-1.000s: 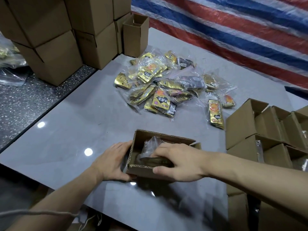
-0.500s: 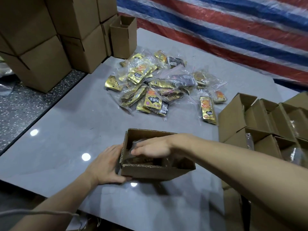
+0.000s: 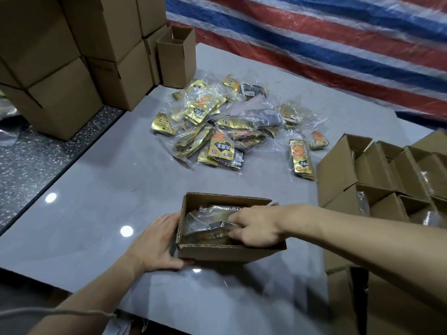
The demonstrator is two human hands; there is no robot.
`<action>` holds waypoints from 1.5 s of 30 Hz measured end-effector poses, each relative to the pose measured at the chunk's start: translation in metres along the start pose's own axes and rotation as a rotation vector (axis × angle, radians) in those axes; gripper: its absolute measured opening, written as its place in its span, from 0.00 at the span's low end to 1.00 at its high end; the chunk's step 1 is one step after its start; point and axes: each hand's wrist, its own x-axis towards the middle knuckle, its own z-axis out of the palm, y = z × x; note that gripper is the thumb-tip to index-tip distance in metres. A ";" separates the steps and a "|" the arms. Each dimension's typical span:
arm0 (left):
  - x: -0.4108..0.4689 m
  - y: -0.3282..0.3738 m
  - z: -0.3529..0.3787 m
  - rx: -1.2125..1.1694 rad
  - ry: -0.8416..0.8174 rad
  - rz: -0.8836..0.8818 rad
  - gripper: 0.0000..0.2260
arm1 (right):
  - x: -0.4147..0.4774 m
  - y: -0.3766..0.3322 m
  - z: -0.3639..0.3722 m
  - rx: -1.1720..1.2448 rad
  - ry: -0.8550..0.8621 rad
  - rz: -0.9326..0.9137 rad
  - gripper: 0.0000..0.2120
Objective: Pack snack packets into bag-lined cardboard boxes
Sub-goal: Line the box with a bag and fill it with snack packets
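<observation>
Glossy grey tabletop (image 3: pixel 101 180) in front of a red, white and blue striped tarpaulin (image 3: pixel 314 44), with speckled dark floor (image 3: pixel 36 160) off to the left. Close to the near edge, resting on that tabletop: small open brown cardboard box (image 3: pixel 217 253), mouth upward. Inside it, lying flat and filling most of the cavity: crumpled clear plastic bag (image 3: pixel 208 218), seemingly holding dark and gold packets, though too blurred to count.

Left hand (image 3: pixel 154 243) outside the box, palm and straight fingers pressed flat against its left wall, thumb along the near bottom corner, gripping nothing. Right hand (image 3: pixel 256 229) reaching in from the right, down inside the box, fingers curled onto the bag's right end and pinching it.

Farther back, mid-table and well apart from the box: loose heap of gold foil snack packets in clear bags (image 3: pixel 217 131). Just right of the heap, single gold packet (image 3: pixel 301 160) lying alone. Right side: cluster of open cardboard boxes (image 3: pixel 338 170), some with plastic showing inside. Back left: stacked closed cardboard cartons (image 3: pixel 72 93), with one tall open box (image 3: pixel 176 61) standing beside them.
</observation>
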 end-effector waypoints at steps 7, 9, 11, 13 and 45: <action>0.000 -0.001 -0.002 -0.052 -0.059 -0.011 0.37 | -0.017 0.000 -0.014 -0.171 0.425 -0.100 0.24; -0.001 0.001 -0.003 -0.083 -0.064 -0.015 0.40 | -0.029 0.003 -0.017 -0.059 0.635 -0.174 0.21; -0.003 0.002 -0.004 -0.076 -0.054 -0.009 0.38 | -0.035 0.012 -0.019 -0.053 0.680 -0.176 0.16; -0.004 0.003 -0.005 -0.088 -0.057 -0.027 0.33 | -0.037 0.019 -0.016 -0.080 0.523 -0.078 0.25; 0.054 0.236 -0.013 -0.845 -0.439 -0.855 0.16 | -0.136 0.066 0.000 -0.015 0.364 0.247 0.15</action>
